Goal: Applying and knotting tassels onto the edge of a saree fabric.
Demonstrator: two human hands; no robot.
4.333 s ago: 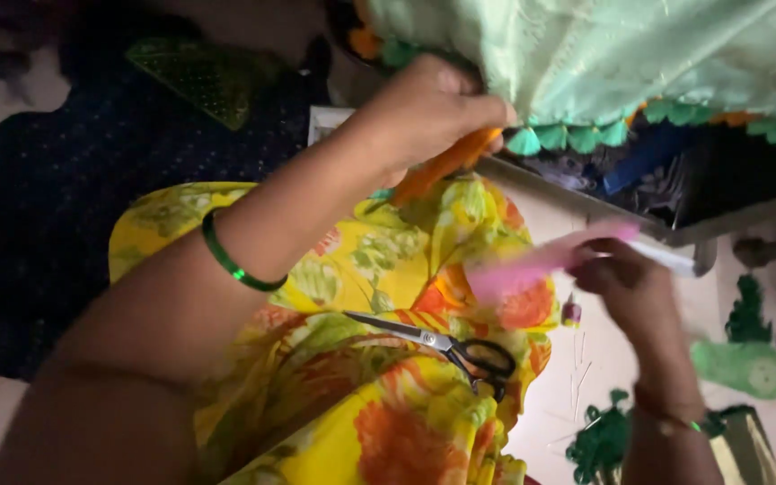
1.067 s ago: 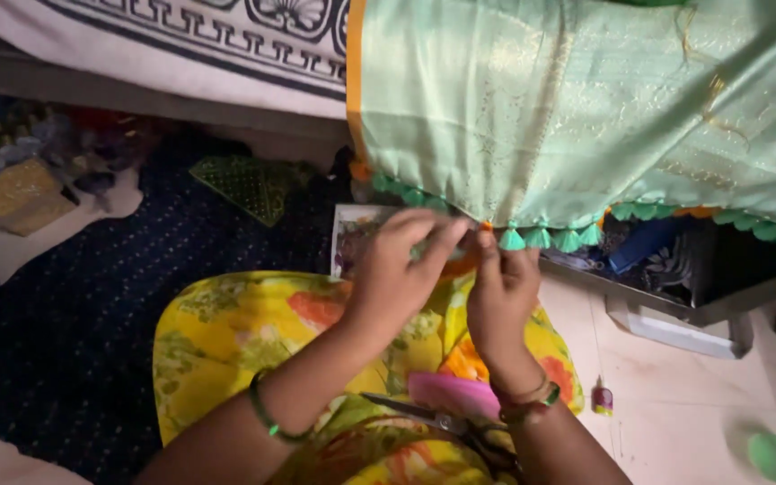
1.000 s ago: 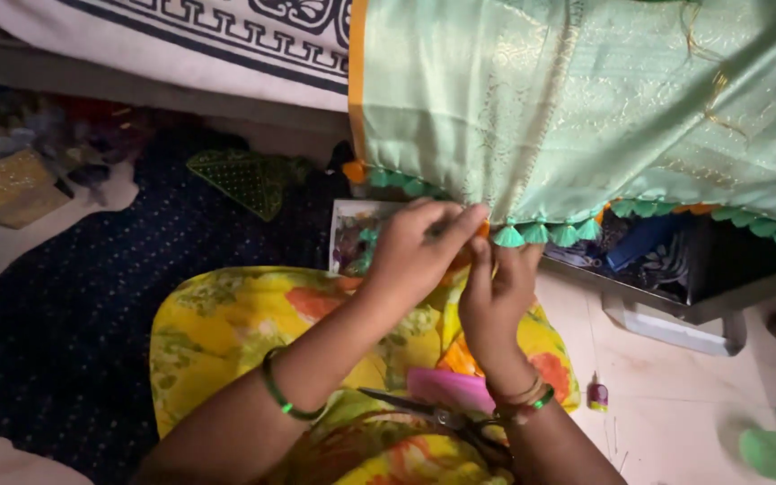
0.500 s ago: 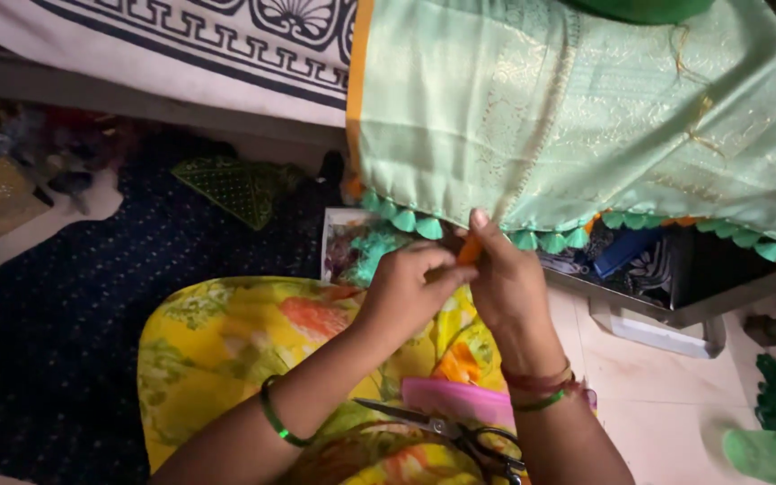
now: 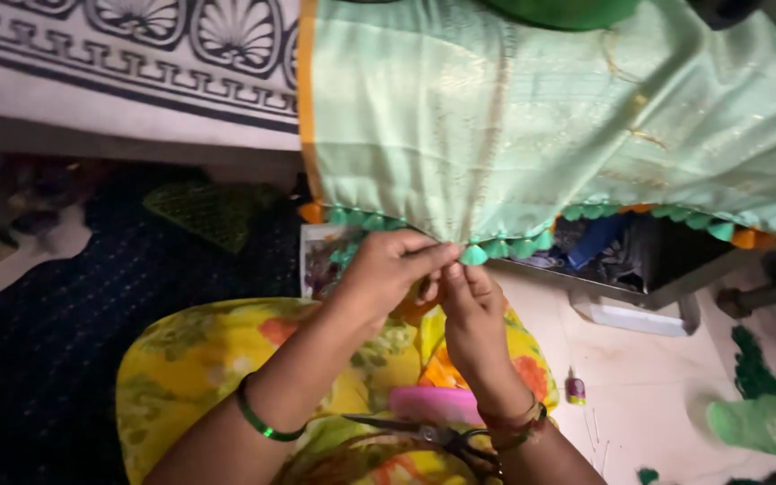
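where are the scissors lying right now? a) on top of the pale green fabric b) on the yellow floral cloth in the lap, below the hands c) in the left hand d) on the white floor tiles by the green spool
b: the scissors lie on the yellow floral cloth in the lap, below both hands, which pinch the tasselled edge of the pale green fabric.

This looks like a room in a home used for hand sewing, with the work done seated on the floor. At twelve o'clock a pale green cloth (image 5: 532, 117) with a tasselled edge hangs over a bed covered by a printed sheet (image 5: 127, 54). A tiled floor (image 5: 639, 386) lies at four o'clock, with a green thread cone (image 5: 761, 424) on it. A dark dotted rug (image 5: 38, 359) spreads at eight o'clock. Scissors (image 5: 433, 437) rest on the yellow flowered lap at six o'clock.
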